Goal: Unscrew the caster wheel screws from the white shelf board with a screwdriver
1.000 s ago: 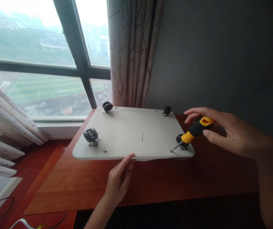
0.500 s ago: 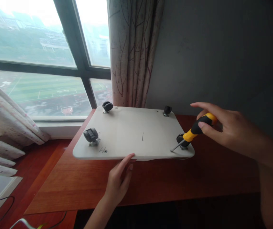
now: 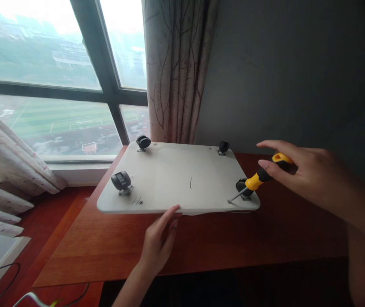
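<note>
A white board (image 3: pixel 166 175) with rounded corners lies on the wooden table, a black caster at each corner. My right hand (image 3: pixel 300 172) is closed round the yellow and black handle of a screwdriver (image 3: pixel 255 181), index finger stretched out and thumb along the grip. The screwdriver slants down to the left, its tip on a screw spot (image 3: pixel 229 201) beside the near right caster (image 3: pixel 242 187). At the board's front edge, my left hand (image 3: pixel 159 238) pinches the rim with the index fingertip on top; part of the grip is hidden.
The reddish wooden table (image 3: pixel 112 251) extends past the board. A patterned curtain (image 3: pixel 177 76) and a grey wall (image 3: pixel 265 76) stand behind it. To the left are a large window (image 3: pixel 57 123) and a second curtain (image 3: pixel 0 170). Cables (image 3: pixel 6 264) lie at lower left.
My right hand has turned the screwdriver handle slightly, so the yellow end faces more upward, and the thumb has shifted left. The tip, the board and my left hand keep their places.
</note>
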### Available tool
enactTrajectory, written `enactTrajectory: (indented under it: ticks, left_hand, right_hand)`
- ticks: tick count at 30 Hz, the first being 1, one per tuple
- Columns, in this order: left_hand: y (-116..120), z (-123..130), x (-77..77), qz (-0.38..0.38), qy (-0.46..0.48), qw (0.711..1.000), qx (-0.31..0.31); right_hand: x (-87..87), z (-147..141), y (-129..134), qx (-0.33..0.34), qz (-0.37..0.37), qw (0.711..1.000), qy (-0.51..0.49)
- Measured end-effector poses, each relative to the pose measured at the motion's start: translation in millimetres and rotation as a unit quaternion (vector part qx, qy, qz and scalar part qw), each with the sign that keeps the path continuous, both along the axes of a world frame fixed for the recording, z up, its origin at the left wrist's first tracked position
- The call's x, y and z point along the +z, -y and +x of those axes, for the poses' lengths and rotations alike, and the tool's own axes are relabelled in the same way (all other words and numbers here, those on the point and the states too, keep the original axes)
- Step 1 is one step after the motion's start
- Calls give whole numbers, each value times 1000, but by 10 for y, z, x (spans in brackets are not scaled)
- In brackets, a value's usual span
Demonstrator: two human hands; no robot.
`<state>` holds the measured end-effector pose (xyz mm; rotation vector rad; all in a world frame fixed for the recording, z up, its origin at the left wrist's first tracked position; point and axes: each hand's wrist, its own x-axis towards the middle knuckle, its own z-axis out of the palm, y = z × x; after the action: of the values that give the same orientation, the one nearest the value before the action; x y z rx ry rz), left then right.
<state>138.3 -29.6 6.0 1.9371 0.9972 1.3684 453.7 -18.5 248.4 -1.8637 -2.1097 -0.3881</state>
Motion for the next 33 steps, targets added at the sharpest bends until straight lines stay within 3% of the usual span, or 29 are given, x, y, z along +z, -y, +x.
enactTrajectory:
  ticks: [3,6,11,13,16,19,22,25,28,33]
  left_hand:
    - [2,-1,1,1,1,1000,1]
    - [1,0,6,3,2,1000,-3]
    - [-5,-9,-12,-6,3,1000,-6]
    - [2,-11,-30,-14,6,1000,-6]
    - [41,25,-9,-30,19,999,-8]
    - [107,161,144,-83,66,993,-48]
    - [138,400,400,-212,121,958,-151]
    - [78,667,620,-342,131,895,-256]
    - [-43,879,726,-420,135,847,-297]
    - [-159,1053,756,-480,131,803,-328]
  right_hand:
    - [25,3,49,67,-54,994,-61]
    - [28,2,78,84,-82,990,-81]
    - [-7,5,37,-36,10,999,30]
    - [-16,10,13,-50,20,998,36]
    - [-7,17,-1,-4,6,1000,-18]
    - [20,25,15,62,-40,994,-76]
    - [36,20,29,95,-68,989,-93]
    - [27,-1,13,45,-28,998,-42]
    - [11,-10,-20,-4,9,1000,7]
    - [6,28,-20,31,0,999,-43]
